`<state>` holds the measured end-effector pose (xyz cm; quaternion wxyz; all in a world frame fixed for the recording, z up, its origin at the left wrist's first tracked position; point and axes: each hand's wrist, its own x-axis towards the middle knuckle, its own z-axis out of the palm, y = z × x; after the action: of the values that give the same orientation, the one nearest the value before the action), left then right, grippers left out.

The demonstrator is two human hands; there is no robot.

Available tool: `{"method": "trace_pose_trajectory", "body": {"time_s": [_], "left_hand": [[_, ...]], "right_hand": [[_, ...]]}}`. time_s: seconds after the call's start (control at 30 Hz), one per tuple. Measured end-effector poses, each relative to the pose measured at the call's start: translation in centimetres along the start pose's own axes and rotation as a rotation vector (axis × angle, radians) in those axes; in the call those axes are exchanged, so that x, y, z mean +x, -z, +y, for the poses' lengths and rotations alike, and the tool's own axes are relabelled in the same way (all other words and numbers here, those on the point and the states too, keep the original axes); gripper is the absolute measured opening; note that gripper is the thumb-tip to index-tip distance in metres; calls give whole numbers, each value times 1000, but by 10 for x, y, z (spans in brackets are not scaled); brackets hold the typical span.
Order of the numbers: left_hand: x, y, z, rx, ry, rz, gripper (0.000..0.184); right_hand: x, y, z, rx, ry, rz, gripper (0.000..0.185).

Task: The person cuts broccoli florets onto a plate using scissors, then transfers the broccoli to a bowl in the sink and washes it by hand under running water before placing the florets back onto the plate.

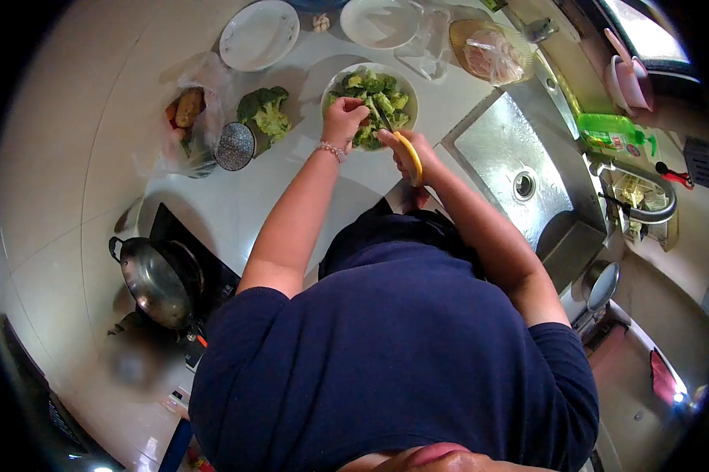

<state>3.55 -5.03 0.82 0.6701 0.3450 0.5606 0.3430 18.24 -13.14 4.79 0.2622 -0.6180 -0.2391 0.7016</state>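
A white bowl (410, 85) of cut green broccoli pieces (368, 82) stands on the counter in front of me. My left hand (344, 123), with a beaded bracelet at the wrist, is over the bowl's left side; its fingers are pinched together, and what they hold is too small to make out. My right hand (408, 154) is closed round the yellow handles of scissors (409, 157) at the bowl's lower right edge. The dark blades point up and left over the broccoli, close to my left fingers. A larger broccoli head (269, 116) lies left of the bowl.
White plates (260, 35) (380, 22) and garlic (320, 23) are at the back. Left are a bag of vegetables (187, 114) and a speckled cup (235, 146). A wok (158, 282) sits lower left. Right are the sink (511, 149), a bagged basket (492, 53) and green soap bottle (612, 134).
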Motion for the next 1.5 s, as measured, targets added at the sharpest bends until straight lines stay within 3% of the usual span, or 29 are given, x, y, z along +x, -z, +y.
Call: {"method": "trace_pose_trajectory", "body": {"time_s": [0.13,0.23,0.37,0.5,0.6,0.8,0.9,1.5], "left_hand": [[5,9,1,-205,94,-57,23],[7,19,2,-294,104,-182,31],[3,22,6,-371,76,-248,31],[-6,16,15,-503,30,-223,26],[0,14,7,-364,-121,-142,25],[-5,2,11,-171,-271,62,21],[-9,-4,12,-198,-248,147,17],[-25,-15,4,-114,-247,176,14]], "right_hand": [[5,11,-1,323,-144,-245,47],[6,18,0,414,-198,-259,50],[16,24,9,-149,-79,-93,53],[-7,18,-7,-157,-14,-104,46],[-10,13,0,-57,20,-112,52],[-31,9,-15,-181,29,-99,46],[-27,11,-8,-157,34,-121,47],[-14,-12,-6,-70,72,-56,47]]}}
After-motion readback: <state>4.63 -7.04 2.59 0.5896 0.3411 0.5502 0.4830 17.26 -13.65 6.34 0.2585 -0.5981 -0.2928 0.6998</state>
